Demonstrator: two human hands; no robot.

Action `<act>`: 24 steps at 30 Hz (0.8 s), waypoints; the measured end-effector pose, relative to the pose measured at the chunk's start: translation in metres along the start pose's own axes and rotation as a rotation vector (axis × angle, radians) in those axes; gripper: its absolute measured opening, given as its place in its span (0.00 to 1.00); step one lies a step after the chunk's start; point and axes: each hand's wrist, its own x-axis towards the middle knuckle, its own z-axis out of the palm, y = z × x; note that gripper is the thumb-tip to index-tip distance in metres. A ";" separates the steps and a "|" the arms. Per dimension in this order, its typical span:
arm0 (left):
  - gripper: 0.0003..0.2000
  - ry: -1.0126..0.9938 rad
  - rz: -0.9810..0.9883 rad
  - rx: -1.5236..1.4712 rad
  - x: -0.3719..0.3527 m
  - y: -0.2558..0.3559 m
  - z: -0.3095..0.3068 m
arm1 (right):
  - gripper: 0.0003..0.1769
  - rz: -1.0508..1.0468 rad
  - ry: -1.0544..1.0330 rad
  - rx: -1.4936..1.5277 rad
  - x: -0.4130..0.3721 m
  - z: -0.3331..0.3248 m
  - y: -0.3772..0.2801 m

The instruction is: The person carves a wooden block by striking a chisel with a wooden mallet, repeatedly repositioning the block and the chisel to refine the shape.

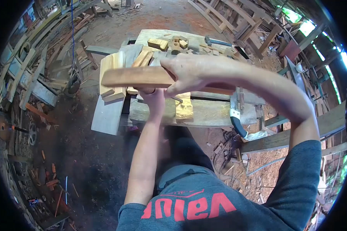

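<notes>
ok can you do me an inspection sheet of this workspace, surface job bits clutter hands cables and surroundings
surface: board-topped workbench, partly covered with wood
job's things: long wooden piece held above the bench; pale wood block near the front edge
clutter: hammer toward the back; handsaw at the right, handle past the near edge; small offcuts between
hands: right hand grips the wooden piece; left hand beneath it, fingers mostly hidden
cables: blue cord hanging at the left, use unclear
surroundings: stacked timber and wood scraps on the floor
</notes>
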 end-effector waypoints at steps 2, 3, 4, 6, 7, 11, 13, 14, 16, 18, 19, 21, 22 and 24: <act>0.21 -0.022 -0.180 -0.168 -0.018 0.059 0.021 | 0.26 0.169 -0.208 -0.198 0.005 -0.019 -0.009; 0.21 -0.019 -0.193 -0.167 -0.020 0.055 0.020 | 0.26 0.174 -0.219 -0.191 0.002 -0.025 -0.018; 0.17 -0.034 -0.182 -0.142 -0.018 0.051 0.019 | 0.27 0.118 -0.032 -0.069 -0.002 -0.027 -0.026; 0.11 -0.083 0.556 0.175 0.003 0.013 0.010 | 0.28 0.009 0.198 0.177 -0.009 -0.014 -0.028; 0.11 -0.081 0.556 0.178 0.004 0.014 0.005 | 0.28 0.006 0.197 0.180 -0.013 0.004 -0.012; 0.09 0.100 0.165 -0.163 0.005 0.027 -0.001 | 0.31 0.137 -0.080 -0.089 -0.037 0.022 0.024; 0.10 0.205 -0.058 -0.336 0.001 0.023 -0.004 | 0.32 0.243 -0.115 -0.115 -0.056 0.021 0.031; 0.14 0.239 -0.138 -0.442 0.003 0.019 -0.007 | 0.34 0.312 0.006 0.043 -0.072 0.025 0.033; 0.13 0.263 -0.157 -0.456 0.001 0.023 -0.004 | 0.36 0.381 0.132 0.210 -0.105 0.036 0.039; 0.13 0.268 -0.141 -0.459 0.002 0.032 0.003 | 0.40 0.571 0.161 0.427 -0.141 0.055 0.049; 0.13 0.265 -0.144 -0.450 0.001 0.041 0.010 | 0.40 0.575 0.162 0.436 -0.160 0.069 0.055; 0.11 0.159 -0.193 -0.451 -0.004 0.064 0.029 | 0.41 0.732 0.253 0.344 -0.199 0.103 0.066; 0.11 0.158 -0.197 -0.440 -0.008 0.070 0.037 | 0.41 0.737 0.252 0.355 -0.214 0.116 0.068; 0.09 -0.021 -0.050 -0.311 -0.014 0.078 0.053 | 0.40 0.819 0.372 0.517 -0.239 0.139 0.069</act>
